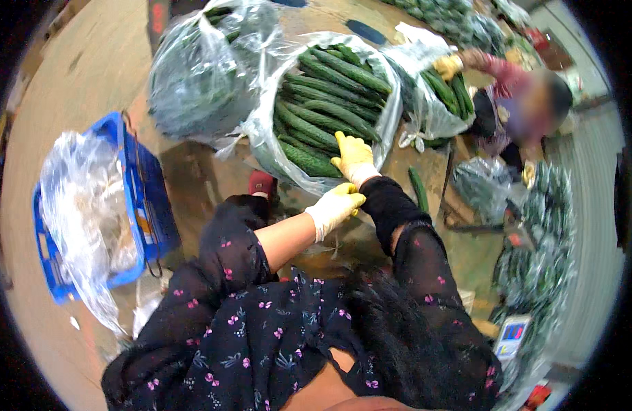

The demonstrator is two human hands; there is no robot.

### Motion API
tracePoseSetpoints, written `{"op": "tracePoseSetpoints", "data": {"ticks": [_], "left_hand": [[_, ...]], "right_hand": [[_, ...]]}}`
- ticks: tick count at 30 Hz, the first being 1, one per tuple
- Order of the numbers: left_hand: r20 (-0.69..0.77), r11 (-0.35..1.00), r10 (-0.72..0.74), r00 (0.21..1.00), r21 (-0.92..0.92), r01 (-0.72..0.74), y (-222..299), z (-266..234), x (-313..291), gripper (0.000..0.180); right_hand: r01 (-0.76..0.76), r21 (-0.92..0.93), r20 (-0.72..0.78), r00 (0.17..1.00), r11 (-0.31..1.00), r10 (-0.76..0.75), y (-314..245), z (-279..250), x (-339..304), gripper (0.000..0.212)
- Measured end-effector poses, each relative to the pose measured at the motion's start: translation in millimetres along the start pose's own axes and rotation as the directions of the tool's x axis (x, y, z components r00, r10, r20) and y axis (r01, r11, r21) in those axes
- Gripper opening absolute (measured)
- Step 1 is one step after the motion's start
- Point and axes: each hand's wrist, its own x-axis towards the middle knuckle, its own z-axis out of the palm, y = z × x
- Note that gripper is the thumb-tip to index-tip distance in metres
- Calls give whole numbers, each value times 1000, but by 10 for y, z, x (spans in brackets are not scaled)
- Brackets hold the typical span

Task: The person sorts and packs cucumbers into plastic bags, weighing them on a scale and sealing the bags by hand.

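Note:
A clear plastic bag (255, 130) stands wide open in front of me, full of long dark green cucumbers (316, 123). Over its near edge is my right hand (355, 160) in a pale yellow glove, fingers apart and nothing held. My left hand (335, 208), gloved alike, is closed at the right wrist, its fingertips against the black sleeve cuff (388, 205); the fingertips are partly hidden. One loose cucumber (418, 189) lies on the floor beside my right forearm.
A filled plastic bag (199, 82) stands at far left, a blue crate (148, 198) holding clear plastic at left. Another person's gloved hand (447, 66) touches a smaller cucumber bag (432, 113). Bagged cucumbers (542, 253) and a scale-like device (513, 335) are at right.

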Motion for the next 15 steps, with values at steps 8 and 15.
{"op": "tracePoseSetpoints", "data": {"ticks": [8, 15], "left_hand": [[-25, 965, 80, 996, -250, -83, 36, -389, -49, 31], [225, 944, 310, 924, -191, -270, 183, 237, -320, 41]], "right_hand": [[-149, 659, -24, 976, 737, 218, -97, -410, -296, 46], [-168, 817, -68, 922, 551, 382, -134, -877, -1981, 41]]}}
